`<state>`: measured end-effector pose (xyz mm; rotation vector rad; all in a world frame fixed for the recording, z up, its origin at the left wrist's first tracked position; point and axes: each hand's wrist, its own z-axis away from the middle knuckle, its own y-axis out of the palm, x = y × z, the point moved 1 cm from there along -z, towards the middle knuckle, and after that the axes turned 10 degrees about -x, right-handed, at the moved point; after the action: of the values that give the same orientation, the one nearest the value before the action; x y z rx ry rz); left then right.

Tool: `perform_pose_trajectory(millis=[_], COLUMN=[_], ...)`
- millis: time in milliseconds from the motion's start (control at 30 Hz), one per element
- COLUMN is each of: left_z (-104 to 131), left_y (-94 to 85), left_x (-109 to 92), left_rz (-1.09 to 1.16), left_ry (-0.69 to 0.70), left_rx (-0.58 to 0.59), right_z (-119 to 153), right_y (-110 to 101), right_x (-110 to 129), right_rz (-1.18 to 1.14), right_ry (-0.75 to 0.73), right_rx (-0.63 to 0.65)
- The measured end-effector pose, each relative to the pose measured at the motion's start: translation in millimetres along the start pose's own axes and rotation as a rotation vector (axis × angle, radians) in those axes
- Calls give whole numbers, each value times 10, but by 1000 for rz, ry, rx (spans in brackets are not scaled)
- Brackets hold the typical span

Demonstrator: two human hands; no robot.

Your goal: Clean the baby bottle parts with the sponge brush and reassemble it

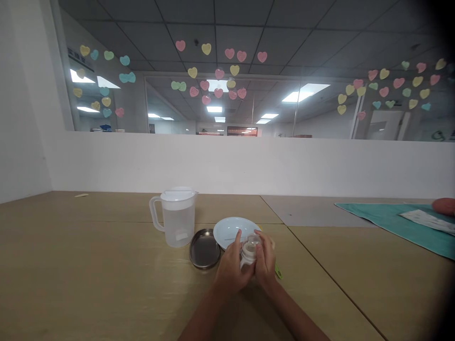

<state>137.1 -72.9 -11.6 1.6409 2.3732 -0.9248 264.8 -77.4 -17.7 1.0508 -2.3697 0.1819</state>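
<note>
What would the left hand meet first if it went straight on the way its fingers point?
Probably the pale blue dish just beyond the left hand, though depth is unclear in this one view.

Left hand (229,270) and right hand (267,265) partly hide bottle (248,252). Green strip (278,271) partly covered. Reddish object (444,206) cut at right edge.

Heart-Shaped Notes (234,70) Dot Wide Window (302,52)

Above a white wall (227,163), the glass shows a grey tiled ceiling (241,38) and bright rectangular light panels (306,93). The notes are pink, yellow, green and blue. Below, a wood-toned tabletop (88,284) with dark seams (325,271) meets the wall.
</note>
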Motion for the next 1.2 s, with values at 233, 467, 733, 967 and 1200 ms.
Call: perform_pose_trajectory(millis=[233,467,733,967,1200], left_z=[11,14,6,-7,-19], left_y=[-19,6,15,-4,-23], left_x=[9,65,95,86,87], left_rz=[37,-42,-76,-79,-80], left_ry=[-45,46,84,65,50], left_rx=[2,-27,3,-31,-7], right_z=[-69,-37,-47,-58,-94], right_y=[4,34,29,36,26], right_x=[-23,-15,-63,-85,-47], right_rz=[0,-21,49,53,87], right_ry=[39,117,-34,-31,-42], right_rx=[45,48,88,122,125])
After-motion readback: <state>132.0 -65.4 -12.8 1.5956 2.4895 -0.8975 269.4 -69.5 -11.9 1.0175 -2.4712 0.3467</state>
